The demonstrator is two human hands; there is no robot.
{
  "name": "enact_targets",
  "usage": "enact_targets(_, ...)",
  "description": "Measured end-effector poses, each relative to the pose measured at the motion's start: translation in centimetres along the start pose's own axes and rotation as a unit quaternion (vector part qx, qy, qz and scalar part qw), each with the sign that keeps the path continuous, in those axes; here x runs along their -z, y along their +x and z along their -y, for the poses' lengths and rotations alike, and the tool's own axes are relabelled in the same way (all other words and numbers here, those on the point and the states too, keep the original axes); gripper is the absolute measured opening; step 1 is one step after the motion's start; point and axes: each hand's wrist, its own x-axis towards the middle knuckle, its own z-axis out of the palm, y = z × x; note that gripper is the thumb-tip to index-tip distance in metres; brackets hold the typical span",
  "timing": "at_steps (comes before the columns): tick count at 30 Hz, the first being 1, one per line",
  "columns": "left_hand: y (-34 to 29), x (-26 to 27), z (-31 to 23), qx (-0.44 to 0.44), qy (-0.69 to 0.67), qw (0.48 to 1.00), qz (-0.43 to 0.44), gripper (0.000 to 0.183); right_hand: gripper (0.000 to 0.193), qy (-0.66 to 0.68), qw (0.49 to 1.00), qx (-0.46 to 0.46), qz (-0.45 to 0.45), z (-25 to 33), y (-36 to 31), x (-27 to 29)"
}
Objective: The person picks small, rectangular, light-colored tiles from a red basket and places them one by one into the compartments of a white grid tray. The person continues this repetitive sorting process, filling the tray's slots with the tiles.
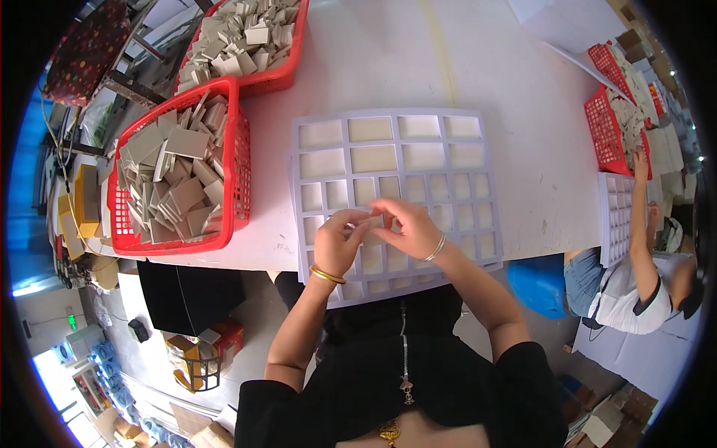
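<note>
Rows of compartments, wider at the far end and smaller toward me, divide the white tray (388, 114) in front of me; several cells show beige bottoms or pieces. To my left, the near red basket (237, 142) and the far red basket (278, 78) brim with flat beige tiles (187, 142). All these sit on the white table (530, 179). At my right, a co-worker (631, 295) reaches into a red basket (606, 131) of pale pieces, near a blue stool (534, 284). My left grip (337, 243) and right grip (415, 230) meet over the tray's middle, thumbs and fingers curled almost closed; I cannot tell whether anything small is pinched between them.
</note>
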Motion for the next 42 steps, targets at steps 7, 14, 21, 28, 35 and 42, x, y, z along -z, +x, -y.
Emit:
enact_targets(7,-0.7,2.8,-0.8,-0.064,0.090,0.987,-0.115,0.013,0.009,-0.006,1.000,-0.027,-0.015,-3.4,0.7,-1.7)
enact_targets(14,-3.3,7.4,1.6,-0.022,0.180,0.969,-0.165,0.010,0.009,-0.106,0.994,0.033,-0.012,-3.9,0.9,-2.0)
enact_targets(21,-5.4,9.2,4.5,0.089,0.276,0.952,-0.099,0.013,0.009,-0.339,0.931,0.132,-0.032,-2.8,0.2,-2.6)
enact_targets(28,-5.8,8.8,2.6,0.163,0.322,0.932,-0.013,0.021,0.025,-0.287,0.953,0.074,-0.057,-2.1,-1.8,-0.2)
enact_targets(35,-6.7,8.9,2.5,0.112,0.296,0.949,-0.015,0.023,0.044,-0.415,0.819,-0.121,-0.378,-10.7,-9.8,10.5)
enact_targets(42,-6.4,8.9,1.0,0.099,0.295,0.950,-0.020,0.024,0.041,-0.280,0.870,-0.156,-0.375,-12.0,-12.9,8.8)
